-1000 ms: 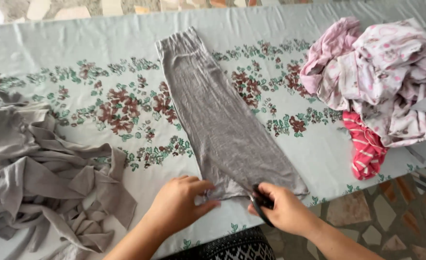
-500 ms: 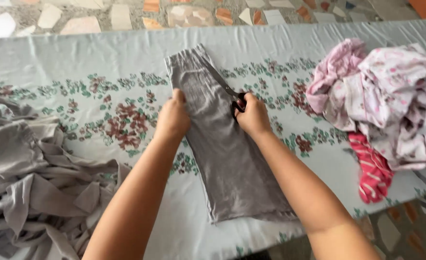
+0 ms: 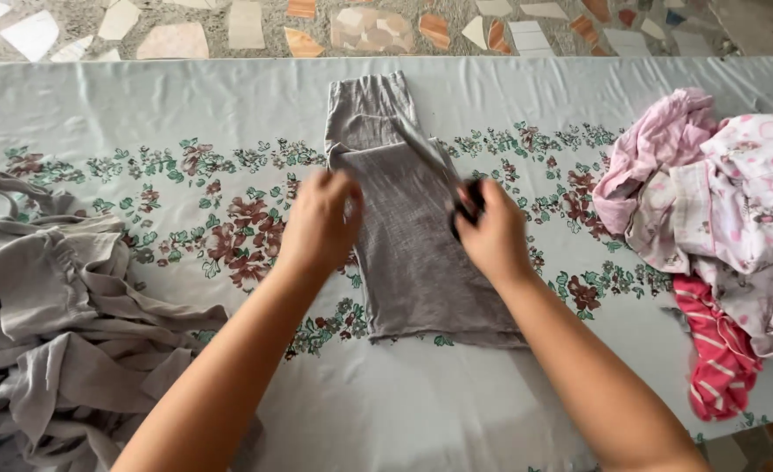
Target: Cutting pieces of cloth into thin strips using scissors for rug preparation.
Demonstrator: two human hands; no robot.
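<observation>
The right hand (image 3: 491, 234) pinches the folded-over edge of a grey garment (image 3: 413, 253), fingers closed on the cloth. The left hand (image 3: 321, 223) rests curled at the opposite edge, though whether it grips or only presses I cannot tell. The garment lies flat between them on a flowered sheet (image 3: 185, 114). It looks thin, limp knit (best taken at hems). Beyond the right hand sits a pink clothes pile (image 3: 719, 201); beyond the left, crumpled grey clothes (image 3: 54, 323). No packages or labels show.
</observation>
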